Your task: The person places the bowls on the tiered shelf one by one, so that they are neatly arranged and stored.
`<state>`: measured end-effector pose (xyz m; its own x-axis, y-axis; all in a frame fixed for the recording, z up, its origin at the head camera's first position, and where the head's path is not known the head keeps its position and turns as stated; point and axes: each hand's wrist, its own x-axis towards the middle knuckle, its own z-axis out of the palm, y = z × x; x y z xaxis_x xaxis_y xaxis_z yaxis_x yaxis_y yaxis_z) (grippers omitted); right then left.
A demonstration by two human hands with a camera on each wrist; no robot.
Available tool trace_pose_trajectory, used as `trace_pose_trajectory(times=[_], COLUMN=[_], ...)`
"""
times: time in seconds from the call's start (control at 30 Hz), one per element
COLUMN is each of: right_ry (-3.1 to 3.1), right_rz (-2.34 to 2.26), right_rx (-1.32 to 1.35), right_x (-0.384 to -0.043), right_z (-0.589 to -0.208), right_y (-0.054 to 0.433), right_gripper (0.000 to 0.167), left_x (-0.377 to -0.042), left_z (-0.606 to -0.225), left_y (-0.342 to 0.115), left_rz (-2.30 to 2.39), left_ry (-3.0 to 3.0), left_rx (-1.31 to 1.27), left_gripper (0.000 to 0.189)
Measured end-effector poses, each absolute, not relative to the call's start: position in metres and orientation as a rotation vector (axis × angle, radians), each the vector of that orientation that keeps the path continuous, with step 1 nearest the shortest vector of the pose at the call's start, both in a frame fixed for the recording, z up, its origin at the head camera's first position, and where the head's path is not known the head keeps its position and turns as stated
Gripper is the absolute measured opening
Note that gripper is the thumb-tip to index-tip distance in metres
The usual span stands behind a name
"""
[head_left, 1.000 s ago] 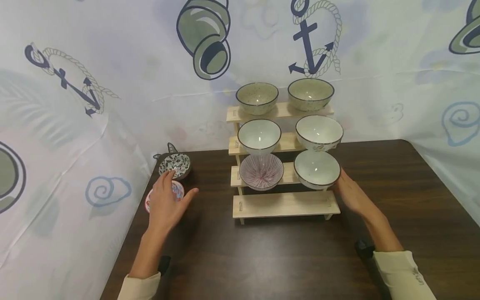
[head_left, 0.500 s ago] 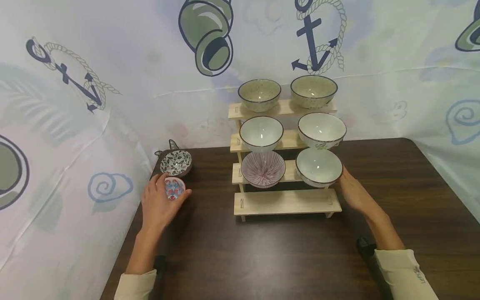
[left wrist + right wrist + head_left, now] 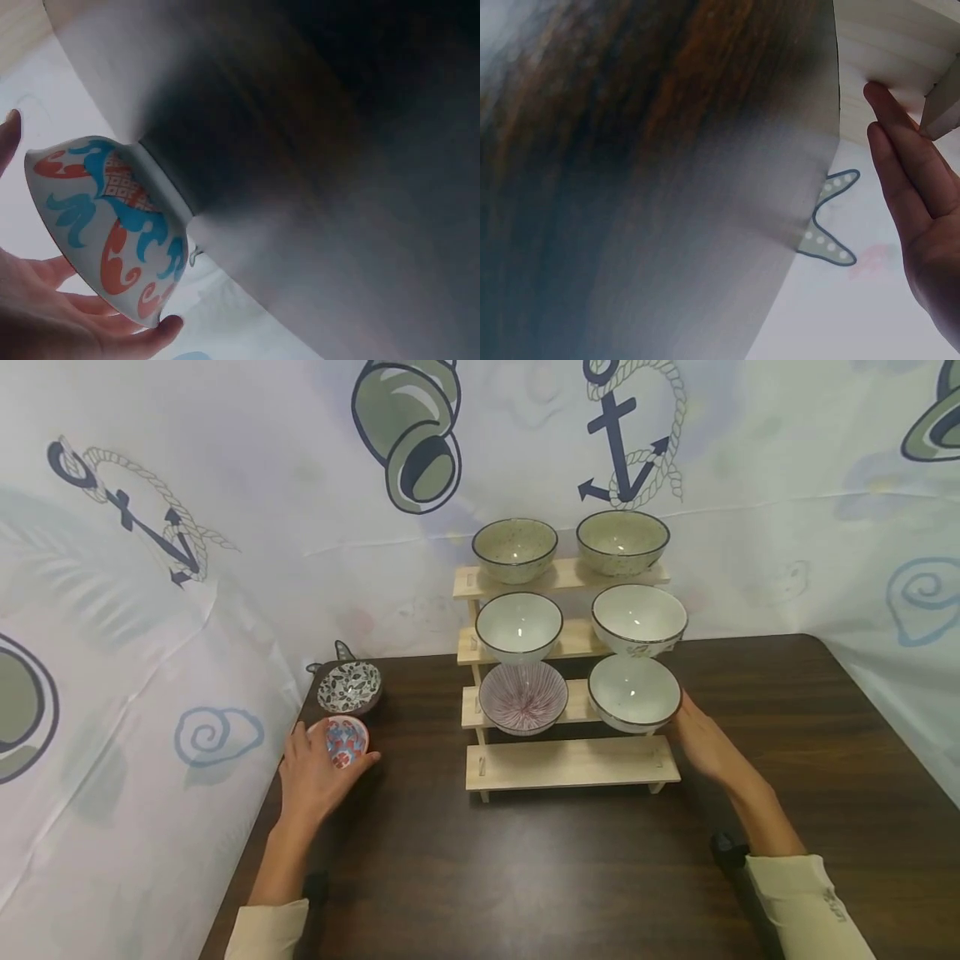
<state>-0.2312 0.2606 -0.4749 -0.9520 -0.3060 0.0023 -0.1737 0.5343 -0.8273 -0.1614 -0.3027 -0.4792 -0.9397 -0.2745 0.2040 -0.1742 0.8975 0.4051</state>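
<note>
A small bowl (image 3: 347, 741) with red and blue patterning stands at the table's left side, my left hand (image 3: 311, 785) around it. In the left wrist view, my fingers curl about the rim of that bowl (image 3: 112, 217), while the thumb tip shows slightly apart from it. My right hand (image 3: 701, 739) is at the right side of the wooden tiered stand (image 3: 573, 764). Its fingers (image 3: 900, 165) lie straight against or close to the wood in the right wrist view. The white bowl (image 3: 634, 693) on the stand hides the fingertips in the head view.
Behind the small bowl sits a black-and-white patterned bowl (image 3: 349, 687). Upper tiers carry a purple striped bowl (image 3: 523, 697), white bowls (image 3: 519, 625) and speckled green bowls (image 3: 514, 550). The dark table (image 3: 570, 868) meets a printed cloth backdrop (image 3: 360, 577).
My left hand has come back and slightly left from over the small bowl, and its fingers have closed in around the rim. The right hand has stayed beside the stand.
</note>
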Motion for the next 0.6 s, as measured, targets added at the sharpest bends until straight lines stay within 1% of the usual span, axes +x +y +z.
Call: trace_pose_trajectory(times=[0.27, 0.43, 0.6], right_ry=[2.584, 2.608, 2.600], right_rz=[-1.452, -1.430, -1.413], right_rx=[-0.421, -0.411, -0.398], right_x=[-0.2316, -0.2295, -0.2262], right_z=[-0.4713, -0.4688, -0.4703], right_y=[0.2620, 0.2632, 0.2599], right_gripper=[0.066, 0.067, 0.068], left_x=[-0.1678, -0.1712, -0.1667], left_z=[-0.4805, -0.4796, -0.4769], left_y=[-0.3060, -0.3065, -0.3066], left_rz=[-0.611, -0.669, -0.701], left_ry=[-2.859, -2.873, -2.892], left_rx=[0.422, 0.439, 0.474], left_gripper=[0.108, 0.105, 0.100])
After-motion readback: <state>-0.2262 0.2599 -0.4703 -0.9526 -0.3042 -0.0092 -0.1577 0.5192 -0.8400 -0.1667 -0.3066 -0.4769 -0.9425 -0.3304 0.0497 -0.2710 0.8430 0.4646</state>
